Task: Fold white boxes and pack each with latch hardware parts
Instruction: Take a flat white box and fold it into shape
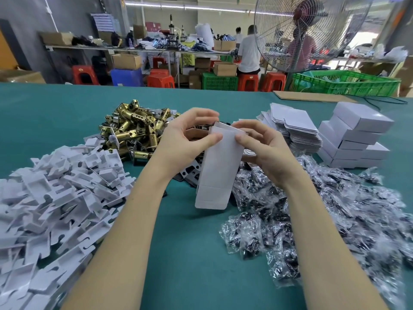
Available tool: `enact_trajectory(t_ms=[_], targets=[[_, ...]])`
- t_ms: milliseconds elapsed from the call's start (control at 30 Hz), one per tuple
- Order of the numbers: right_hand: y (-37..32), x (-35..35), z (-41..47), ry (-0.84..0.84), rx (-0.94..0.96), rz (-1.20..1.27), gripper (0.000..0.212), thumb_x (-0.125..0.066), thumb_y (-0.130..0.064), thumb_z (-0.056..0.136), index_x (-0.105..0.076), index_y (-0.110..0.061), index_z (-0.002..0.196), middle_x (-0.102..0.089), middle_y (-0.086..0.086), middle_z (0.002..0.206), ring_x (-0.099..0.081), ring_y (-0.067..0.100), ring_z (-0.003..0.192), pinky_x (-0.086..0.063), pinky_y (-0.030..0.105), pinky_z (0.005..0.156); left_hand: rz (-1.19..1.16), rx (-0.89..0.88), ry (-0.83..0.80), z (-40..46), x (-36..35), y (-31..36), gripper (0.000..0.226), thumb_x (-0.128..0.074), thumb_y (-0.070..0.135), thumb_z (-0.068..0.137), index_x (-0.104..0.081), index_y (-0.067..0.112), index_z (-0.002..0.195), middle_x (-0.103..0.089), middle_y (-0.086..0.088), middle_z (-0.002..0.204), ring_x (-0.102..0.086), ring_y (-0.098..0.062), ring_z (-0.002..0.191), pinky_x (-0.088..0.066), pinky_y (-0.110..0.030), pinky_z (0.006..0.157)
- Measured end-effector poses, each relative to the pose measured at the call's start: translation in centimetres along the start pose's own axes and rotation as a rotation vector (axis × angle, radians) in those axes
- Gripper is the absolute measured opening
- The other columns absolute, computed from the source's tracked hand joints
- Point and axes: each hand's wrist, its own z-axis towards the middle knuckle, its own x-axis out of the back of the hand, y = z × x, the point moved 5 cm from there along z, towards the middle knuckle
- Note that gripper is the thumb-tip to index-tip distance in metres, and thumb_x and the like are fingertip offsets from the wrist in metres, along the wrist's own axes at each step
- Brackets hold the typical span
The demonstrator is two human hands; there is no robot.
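Crinkly clear bags [324,220] of dark parts are heaped near right, white card inserts [55,198] near left. One flat-sided white box [220,166] is held mid-table, pinched at its top by the left hand [187,135] and the right hand [263,146]. Shiny brass latches [134,128] are piled far left.

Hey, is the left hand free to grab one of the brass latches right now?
Probably not yet. The left hand is pinching the white box together with the right hand. The brass latches lie uncovered just beside it, so the path looks open once it lets go.
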Motion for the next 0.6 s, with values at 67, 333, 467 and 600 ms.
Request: enact_trajectory(t_ms=[67, 333, 467, 600], targets=[[-0.2, 0.08, 0.04, 0.025, 0.024, 0.019, 0.019, -0.072, -0.022, 0.087, -0.073, -0.029, 0.105, -0.073, -0.008, 0.102, -0.069, 0.011, 0.099, -0.059, 0.033, 0.077, 0.02, 0.023, 0.022, -0.04, 0.19, -0.13, 0.036, -0.082, 0.017, 0.088, -0.062, 0.028, 0.115, -0.069, 0.007, 0.124, -0.073, -0.008, 0.102, -0.06, -0.026, 0.088], [-0.57, 0.0, -0.02, 0.002, 0.041, 0.04, 0.02, -0.072, -0.021, 0.087, -0.073, -0.032, 0.104, -0.072, -0.008, 0.104, -0.069, 0.011, 0.101, -0.059, 0.034, 0.081, -0.05, 0.041, 0.0, -0.09, 0.32, 0.14, 0.022, -0.077, 0.009, 0.091, -0.068, 0.026, 0.1, -0.072, 0.002, 0.115, -0.075, -0.012, 0.094, -0.062, -0.03, 0.084], [-0.77, -0.24, -0.1, -0.028, 0.048, 0.055, 0.019, -0.069, -0.021, 0.09, -0.077, -0.034, 0.102, -0.073, -0.007, 0.104, -0.068, 0.008, 0.103, -0.059, 0.031, 0.081, -0.097, 0.075, -0.035, -0.06, 0.33, 0.1, 0.021, -0.075, 0.006, 0.092, -0.067, 0.024, 0.099, -0.07, 0.0, 0.118, -0.074, -0.016, 0.092, -0.062, -0.033, 0.085], [-0.64, -0.5, 0.02, -0.053, 0.037, 0.072, 0.018, -0.069, -0.02, 0.091, -0.079, -0.031, 0.1, -0.073, -0.006, 0.106, -0.067, 0.007, 0.104, -0.059, 0.032, 0.082, -0.109, 0.081, -0.057, -0.13, 0.5, 0.31, 0.019, -0.072, 0.003, 0.093, -0.064, 0.02, 0.097, -0.067, -0.009, 0.127, -0.074, -0.027, 0.103, -0.061, -0.042, 0.089]])
